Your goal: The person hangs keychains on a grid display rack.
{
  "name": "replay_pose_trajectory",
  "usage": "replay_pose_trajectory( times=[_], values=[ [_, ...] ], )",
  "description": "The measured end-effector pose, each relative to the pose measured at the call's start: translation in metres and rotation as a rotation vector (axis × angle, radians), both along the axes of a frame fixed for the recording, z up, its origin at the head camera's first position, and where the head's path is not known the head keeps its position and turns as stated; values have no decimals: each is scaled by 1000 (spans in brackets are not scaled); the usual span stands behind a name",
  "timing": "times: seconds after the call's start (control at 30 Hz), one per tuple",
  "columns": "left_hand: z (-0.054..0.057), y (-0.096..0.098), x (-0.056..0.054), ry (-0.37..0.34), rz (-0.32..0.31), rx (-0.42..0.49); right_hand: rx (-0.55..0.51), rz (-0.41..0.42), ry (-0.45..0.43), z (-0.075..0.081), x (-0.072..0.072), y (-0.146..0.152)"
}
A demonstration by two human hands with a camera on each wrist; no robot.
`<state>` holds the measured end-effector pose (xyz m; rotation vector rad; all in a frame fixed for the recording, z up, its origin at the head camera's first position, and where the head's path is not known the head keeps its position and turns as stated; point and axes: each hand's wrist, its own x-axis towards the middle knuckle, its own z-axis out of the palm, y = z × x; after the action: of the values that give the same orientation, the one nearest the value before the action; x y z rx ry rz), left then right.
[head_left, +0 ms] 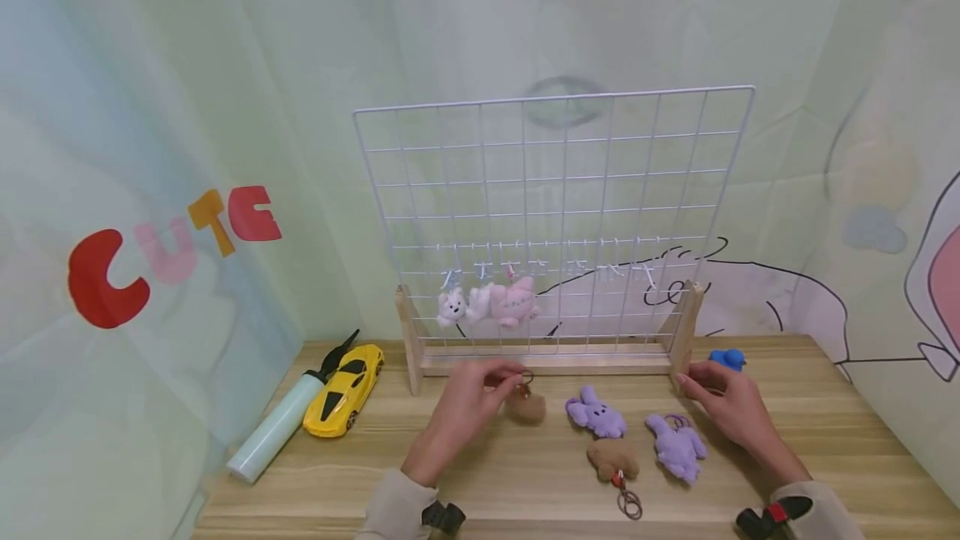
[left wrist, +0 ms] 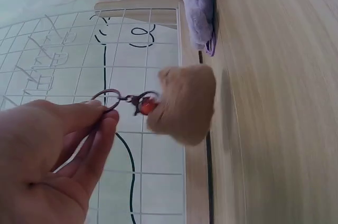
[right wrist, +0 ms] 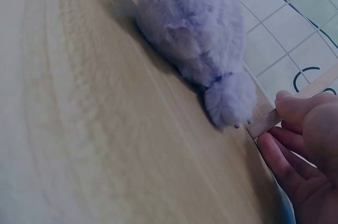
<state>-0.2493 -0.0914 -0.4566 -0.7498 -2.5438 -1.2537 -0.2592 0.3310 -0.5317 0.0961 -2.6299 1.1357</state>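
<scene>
From the head view, a person's left hand (head_left: 471,403) pinches the metal ring (head_left: 527,376) of a brown plush keychain (head_left: 527,409), just in front of the low wooden rail (head_left: 551,367) of a wire display rack (head_left: 555,97). The right hand (head_left: 729,408) grips the foot of the right wooden support (head_left: 684,336); a pull or twist there could likely skew the rack and swing the white plush toys (head_left: 452,307) and pink plush toy (head_left: 514,303) hanging close together on it. Between the hands, two purple plush toys (head_left: 597,415) (head_left: 677,448) and a second brown plush (head_left: 611,458) lie on the table (head_left: 525,477), where a sweeping arm might brush them. A yellow toy car (head_left: 343,394) and a pale bottle (head_left: 277,427) sit at the left, a small blue object (head_left: 727,358) beyond the right hand. From the left wrist, the thumb and a fingertip nearly meet, with only the ring between; the plush dangles below its clasp (left wrist: 138,102), looking clear of the wood. So small a hold could let the ring slip, or the swinging plush might knock the rail. From the right wrist, thumb and fingers close around the support's end, a purple toy just beside them, easily nudged.
</scene>
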Motion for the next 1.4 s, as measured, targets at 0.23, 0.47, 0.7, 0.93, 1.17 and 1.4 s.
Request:
replay_pose_trajectory(
  times=[0.23, 0.47, 0.7, 0.93, 1.17, 1.4],
  values=[
    [8, 4, 5, 66, 85, 145, -2, 3, 1, 0, 0, 0],
    [15, 8, 6, 84, 101, 263, -20, 10, 25, 0, -1, -1],
    [26, 17, 9, 107, 106, 405, -7, 12, 16, -2, -2, 1],
    [37, 33, 7, 146, 118, 516, 6, 1, 7, 0, 1, 2],
    [47, 43, 5, 154, 195, 565, 1, 8, 33, 0, 3, 1],
    [55, 53, -5, 178, 201, 730, -15, 10, 18, 0, 2, 0]
  ],
)
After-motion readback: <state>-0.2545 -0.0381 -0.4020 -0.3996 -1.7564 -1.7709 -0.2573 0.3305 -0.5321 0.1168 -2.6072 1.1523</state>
